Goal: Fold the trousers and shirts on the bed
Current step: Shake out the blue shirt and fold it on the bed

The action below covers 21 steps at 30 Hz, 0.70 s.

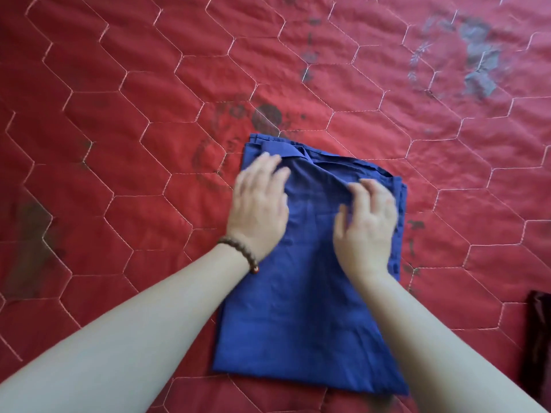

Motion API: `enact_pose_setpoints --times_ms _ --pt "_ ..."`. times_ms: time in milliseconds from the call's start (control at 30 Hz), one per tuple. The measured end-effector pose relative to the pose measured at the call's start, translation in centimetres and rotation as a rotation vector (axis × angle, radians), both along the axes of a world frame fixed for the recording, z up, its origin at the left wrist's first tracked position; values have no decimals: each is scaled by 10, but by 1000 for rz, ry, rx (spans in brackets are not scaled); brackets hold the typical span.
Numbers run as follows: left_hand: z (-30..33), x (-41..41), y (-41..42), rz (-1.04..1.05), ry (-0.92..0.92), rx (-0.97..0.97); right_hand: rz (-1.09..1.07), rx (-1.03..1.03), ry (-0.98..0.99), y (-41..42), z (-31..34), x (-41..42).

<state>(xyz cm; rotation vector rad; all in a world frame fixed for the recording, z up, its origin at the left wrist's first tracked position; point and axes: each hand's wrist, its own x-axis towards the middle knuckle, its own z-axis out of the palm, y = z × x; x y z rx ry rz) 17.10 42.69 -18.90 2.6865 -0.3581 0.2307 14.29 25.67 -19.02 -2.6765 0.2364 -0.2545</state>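
Both forearms reach forward: left hand [258, 204] lies flat, fingers straight, on the far-left part of the folded blue garment [301, 308]; right hand [368, 225] rests on its far-right part, fingers slightly bent on a fabric ridge, grip unclear. One blue garment, two hands, one beaded bracelet [238, 252] on the left wrist. Garment lies mid-bedspread [119, 114], under both hands, running back toward the near edge.

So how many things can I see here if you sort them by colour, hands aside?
Blue: 1, the folded garment under both hands
Red: 1, the quilted bedcover it lies on
Dark maroon: 1, some cloth at the right edge, too cut off to identify
Brown: 1, the bead bracelet on the left wrist
Total: 4
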Motion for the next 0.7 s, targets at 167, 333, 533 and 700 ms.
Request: enact_pose_setpoints --times_ms 167,333,533,700 --pt "-36 -13 -7 -270 208 419 364 -68 176 29 -27 -11" --pt "-47 -7 7 -256 264 410 355 -322 328 -5 -42 -15" --pt "-43 -18 35 -180 323 413 198 -349 420 -44 -39 -48" --pt "-33 -46 54 -247 235 433 253 -342 282 -43 -28 -71"
